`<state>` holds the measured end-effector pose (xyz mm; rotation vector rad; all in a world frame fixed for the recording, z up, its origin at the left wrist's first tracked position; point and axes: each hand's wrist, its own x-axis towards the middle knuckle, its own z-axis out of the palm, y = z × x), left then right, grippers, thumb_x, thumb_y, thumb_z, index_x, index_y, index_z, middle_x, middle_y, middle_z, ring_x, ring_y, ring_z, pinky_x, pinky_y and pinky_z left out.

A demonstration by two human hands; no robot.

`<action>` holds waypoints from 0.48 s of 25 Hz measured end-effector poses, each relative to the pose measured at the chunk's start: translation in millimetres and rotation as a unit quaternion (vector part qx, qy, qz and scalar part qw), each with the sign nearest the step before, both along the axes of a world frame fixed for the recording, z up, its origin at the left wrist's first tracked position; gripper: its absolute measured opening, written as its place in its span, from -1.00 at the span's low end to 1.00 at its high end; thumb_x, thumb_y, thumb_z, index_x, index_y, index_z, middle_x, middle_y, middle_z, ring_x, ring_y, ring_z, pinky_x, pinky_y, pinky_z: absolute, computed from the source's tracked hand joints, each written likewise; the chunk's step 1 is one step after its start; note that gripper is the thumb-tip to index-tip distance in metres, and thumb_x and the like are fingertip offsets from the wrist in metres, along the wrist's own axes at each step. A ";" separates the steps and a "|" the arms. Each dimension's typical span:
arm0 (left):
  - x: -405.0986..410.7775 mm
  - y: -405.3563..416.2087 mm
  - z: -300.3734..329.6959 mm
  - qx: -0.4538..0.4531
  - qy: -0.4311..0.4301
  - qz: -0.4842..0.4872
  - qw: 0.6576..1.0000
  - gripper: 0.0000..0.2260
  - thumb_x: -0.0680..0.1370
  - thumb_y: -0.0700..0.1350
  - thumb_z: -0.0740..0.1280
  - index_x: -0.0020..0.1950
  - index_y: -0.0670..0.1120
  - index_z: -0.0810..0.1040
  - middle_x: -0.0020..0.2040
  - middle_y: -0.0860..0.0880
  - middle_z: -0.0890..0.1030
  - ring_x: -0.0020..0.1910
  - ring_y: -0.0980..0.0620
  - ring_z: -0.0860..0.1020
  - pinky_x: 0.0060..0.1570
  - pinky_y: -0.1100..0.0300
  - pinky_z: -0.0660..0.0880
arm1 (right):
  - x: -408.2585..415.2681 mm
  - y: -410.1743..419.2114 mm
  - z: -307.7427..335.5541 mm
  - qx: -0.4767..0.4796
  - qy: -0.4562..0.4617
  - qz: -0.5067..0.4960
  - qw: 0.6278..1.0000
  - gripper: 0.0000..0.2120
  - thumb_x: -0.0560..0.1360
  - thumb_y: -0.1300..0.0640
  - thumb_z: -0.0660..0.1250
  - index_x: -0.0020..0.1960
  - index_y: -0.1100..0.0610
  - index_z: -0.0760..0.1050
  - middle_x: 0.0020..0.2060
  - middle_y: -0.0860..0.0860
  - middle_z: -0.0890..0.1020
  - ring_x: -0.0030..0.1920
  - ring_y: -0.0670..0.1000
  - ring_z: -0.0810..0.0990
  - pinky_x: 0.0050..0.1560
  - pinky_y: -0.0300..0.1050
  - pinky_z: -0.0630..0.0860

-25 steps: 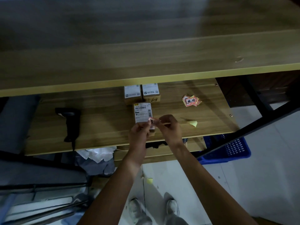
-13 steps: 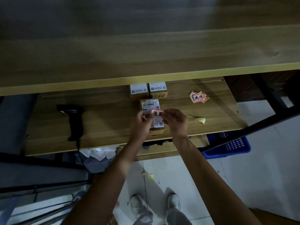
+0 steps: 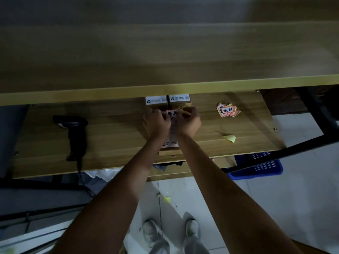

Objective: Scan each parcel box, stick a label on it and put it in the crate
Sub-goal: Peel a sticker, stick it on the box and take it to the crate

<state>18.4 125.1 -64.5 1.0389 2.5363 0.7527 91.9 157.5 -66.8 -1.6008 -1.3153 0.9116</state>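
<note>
A small cardboard parcel box (image 3: 170, 145) lies on the lower wooden shelf (image 3: 113, 136), mostly covered by my wrists. Above its far end I hold a red-edged label (image 3: 171, 113) stretched between both hands. My left hand (image 3: 157, 121) pinches the label's left end and my right hand (image 3: 189, 120) pinches its right end. Two more parcel boxes (image 3: 156, 101) (image 3: 179, 99) stand side by side just behind, under the upper shelf edge. A blue crate (image 3: 260, 165) sits on the floor at the lower right.
A black barcode scanner (image 3: 73, 132) lies on the shelf at the left, its cable hanging over the front edge. A pile of red labels (image 3: 227, 110) and a yellow backing scrap (image 3: 230, 138) lie at the right. The upper shelf (image 3: 165, 70) overhangs the work area.
Both hands have moved away from me with the label, from the near end of the box to its far end. The label now faces up, stretched flat between the fingers.
</note>
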 end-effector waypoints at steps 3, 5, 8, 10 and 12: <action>4.4 1.6 -2.8 0.013 -0.032 0.023 0.999 -0.78 0.55 -0.02 0.29 0.05 -0.13 0.58 0.23 -0.14 0.44 0.23 -0.15 0.41 0.14 -0.04 0.43 | 1.4 -1.3 -14.4 0.049 -0.014 -0.003 0.999 -0.91 0.40 0.24 0.44 -0.10 0.20 0.59 -0.07 0.13 0.63 -0.21 0.01 0.61 -0.19 -0.09 0.62; 11.1 3.0 -3.7 0.020 -0.050 0.055 0.997 -0.79 0.53 -0.03 0.31 0.05 -0.13 0.58 0.27 -0.13 0.41 0.25 -0.15 0.38 0.15 -0.04 0.41 | 3.8 -0.7 -17.9 0.066 -0.012 -0.002 0.998 -0.92 0.41 0.26 0.44 -0.12 0.23 0.58 -0.07 0.15 0.62 -0.24 0.00 0.58 -0.22 -0.16 0.58; 16.6 2.7 -6.2 0.036 -0.035 0.073 0.996 -0.79 0.51 -0.02 0.33 0.05 -0.12 0.58 0.27 -0.12 0.42 0.24 -0.15 0.38 0.16 -0.03 0.39 | 2.8 0.4 -21.3 0.085 -0.012 -0.001 0.996 -0.91 0.39 0.26 0.45 -0.13 0.24 0.58 -0.09 0.17 0.61 -0.21 0.09 0.61 -0.20 -0.08 0.58; 17.0 2.8 -9.3 0.047 -0.026 0.075 0.996 -0.78 0.51 -0.01 0.33 0.04 -0.13 0.58 0.26 -0.13 0.43 0.23 -0.15 0.39 0.15 -0.01 0.38 | 1.5 1.4 -24.2 0.088 -0.019 -0.002 0.996 -0.91 0.38 0.26 0.45 -0.14 0.24 0.57 -0.11 0.17 0.61 -0.20 0.10 0.60 -0.20 -0.11 0.55; 17.7 2.7 -11.4 0.051 -0.020 0.076 0.996 -0.77 0.50 -0.01 0.33 0.03 -0.13 0.58 0.25 -0.14 0.44 0.23 -0.15 0.40 0.14 0.01 0.38 | 2.2 1.7 -24.8 0.086 -0.028 0.000 0.996 -0.91 0.38 0.28 0.44 -0.14 0.25 0.57 -0.11 0.17 0.61 -0.22 0.02 0.56 -0.21 -0.27 0.44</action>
